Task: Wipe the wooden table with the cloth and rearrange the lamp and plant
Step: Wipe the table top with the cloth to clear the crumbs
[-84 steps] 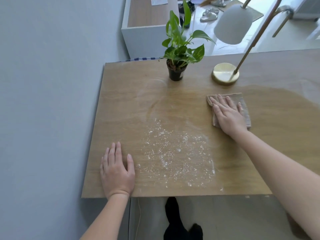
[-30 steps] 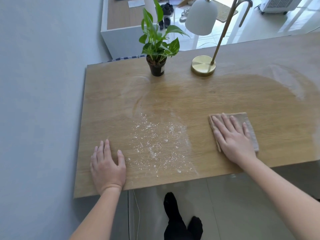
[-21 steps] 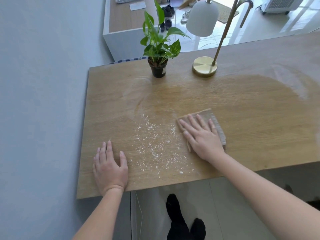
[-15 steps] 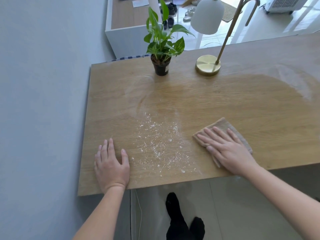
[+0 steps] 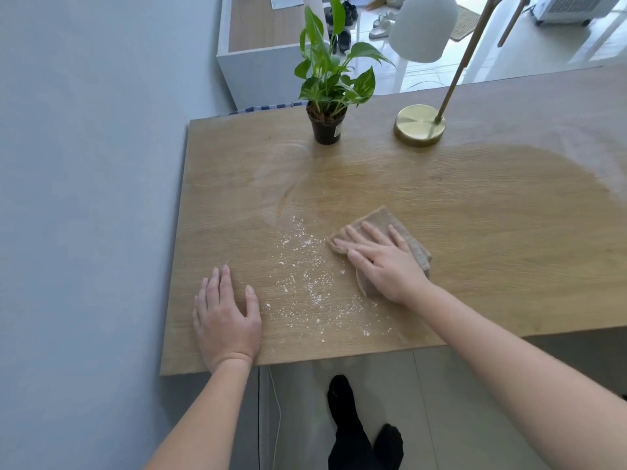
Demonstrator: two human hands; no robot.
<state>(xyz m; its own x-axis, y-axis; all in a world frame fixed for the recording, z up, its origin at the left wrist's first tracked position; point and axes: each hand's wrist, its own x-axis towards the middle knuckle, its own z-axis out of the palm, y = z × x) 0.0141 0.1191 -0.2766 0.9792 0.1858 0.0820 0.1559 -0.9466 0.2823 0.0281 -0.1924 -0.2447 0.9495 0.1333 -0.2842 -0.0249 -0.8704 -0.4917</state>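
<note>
Where the view drops below the near edge of the tabletop (image 5: pixel 492 249), we note two feet in black socks (image 5: pixel 342 398) on a pale tiled floor. On the wood near the front left corner, the left hand (image 5: pixel 225 320) lies flat, palm down. Its fingers are straight and its thumb is spread, and it holds nothing.

Just to its right we record a scatter of white powder (image 5: pixel 305 276) that reaches almost to the front edge. At the right margin of that scatter, the right hand (image 5: pixel 383 262) presses flat on a folded beige cloth (image 5: pixel 385 217). The fingers are extended, not curled round it. The cloth shows beyond the fingertips and along the outer side of the hand.

Farther back, we find the wood darker across a broad arc, with a pale dusty film outside it.

Near the far edge stands a potted plant (image 5: pixel 330 79) in a small black pot. Apart from it, to its right, is a lamp (image 5: pixel 419 124) with a round brass base, a slanted brass stem and a white shade. Beyond the tabletop we note a white cabinet (image 5: pixel 258 67) and several shoes (image 5: pixel 380 22) on the floor.
</note>
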